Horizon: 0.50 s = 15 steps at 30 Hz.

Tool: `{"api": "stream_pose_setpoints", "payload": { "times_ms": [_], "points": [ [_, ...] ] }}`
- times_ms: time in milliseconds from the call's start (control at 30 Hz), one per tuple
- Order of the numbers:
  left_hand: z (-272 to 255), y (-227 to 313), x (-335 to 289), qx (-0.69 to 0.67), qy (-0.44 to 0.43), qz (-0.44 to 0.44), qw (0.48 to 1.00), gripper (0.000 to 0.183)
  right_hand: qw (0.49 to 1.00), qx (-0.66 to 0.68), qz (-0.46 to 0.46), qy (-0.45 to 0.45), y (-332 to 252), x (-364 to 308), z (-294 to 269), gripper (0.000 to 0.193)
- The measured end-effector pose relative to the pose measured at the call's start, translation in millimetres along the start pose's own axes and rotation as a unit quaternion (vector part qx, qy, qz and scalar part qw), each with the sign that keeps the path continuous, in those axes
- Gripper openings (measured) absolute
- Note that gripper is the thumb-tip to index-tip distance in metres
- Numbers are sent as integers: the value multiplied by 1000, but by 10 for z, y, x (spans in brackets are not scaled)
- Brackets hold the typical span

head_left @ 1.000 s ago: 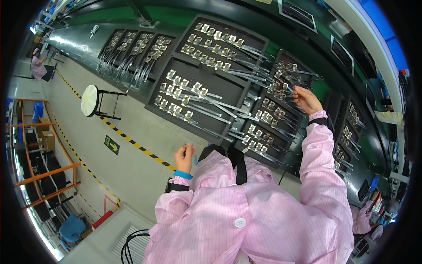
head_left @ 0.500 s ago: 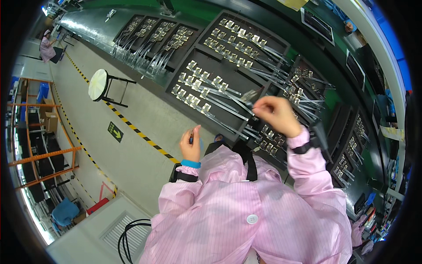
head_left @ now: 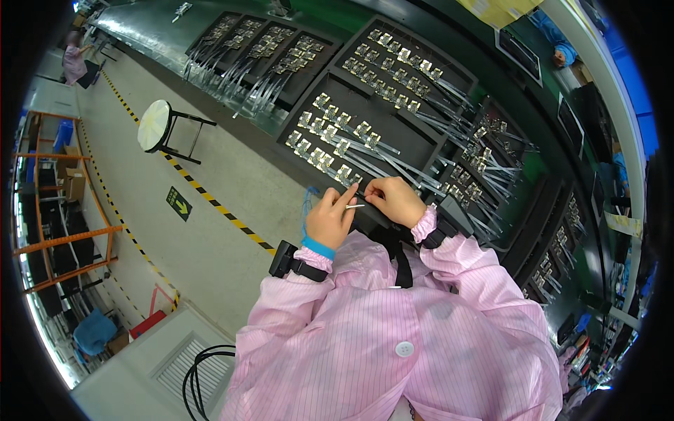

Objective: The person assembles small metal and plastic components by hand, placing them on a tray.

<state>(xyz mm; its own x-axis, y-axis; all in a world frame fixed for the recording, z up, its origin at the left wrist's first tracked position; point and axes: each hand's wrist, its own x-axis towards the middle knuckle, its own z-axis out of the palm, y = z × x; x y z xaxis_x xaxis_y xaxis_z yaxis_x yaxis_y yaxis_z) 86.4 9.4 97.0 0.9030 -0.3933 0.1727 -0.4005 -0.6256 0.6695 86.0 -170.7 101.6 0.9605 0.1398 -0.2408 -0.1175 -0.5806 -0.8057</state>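
My left hand (head_left: pixel 330 220) and my right hand (head_left: pixel 397 201) are close together at the near edge of a dark tray (head_left: pixel 404 130). A thin tool with a pale tip (head_left: pixel 355 206) sticks out of my closed left hand, whose index finger points forward at the boards. Thumb and fingers of my right hand pinch together; what they hold is too small or hidden to tell. Small metallic circuit boards (head_left: pixel 324 160) with flat silvery cables (head_left: pixel 382 158) lie in rows in the tray, the closest row just beyond my fingertips.
More dark trays with boards (head_left: pixel 398 74) lie beyond, at the far left (head_left: pixel 263 45) and on the right (head_left: pixel 484 151). A round stool (head_left: pixel 154 126) stands on the floor at left, near striped tape (head_left: pixel 210 203). Screens (head_left: pixel 518 55) line the bench's far side.
My right hand has come left and nearer, away from the cables at the tray's right side. My left hand has moved up and right to meet it, and the pale tool tip now shows.
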Motion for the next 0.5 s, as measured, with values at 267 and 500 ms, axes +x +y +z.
{"api": "stream_pose_setpoints", "payload": {
  "times_ms": [267,500],
  "points": [
    [58,-22,121,88,-32,59,994,24,981,-136,-60,123,-84,-92,-174,9],
    [27,8,152,166,-62,62,982,21,924,-53,98,365,750,-595,-1561,12]
  ]
}}
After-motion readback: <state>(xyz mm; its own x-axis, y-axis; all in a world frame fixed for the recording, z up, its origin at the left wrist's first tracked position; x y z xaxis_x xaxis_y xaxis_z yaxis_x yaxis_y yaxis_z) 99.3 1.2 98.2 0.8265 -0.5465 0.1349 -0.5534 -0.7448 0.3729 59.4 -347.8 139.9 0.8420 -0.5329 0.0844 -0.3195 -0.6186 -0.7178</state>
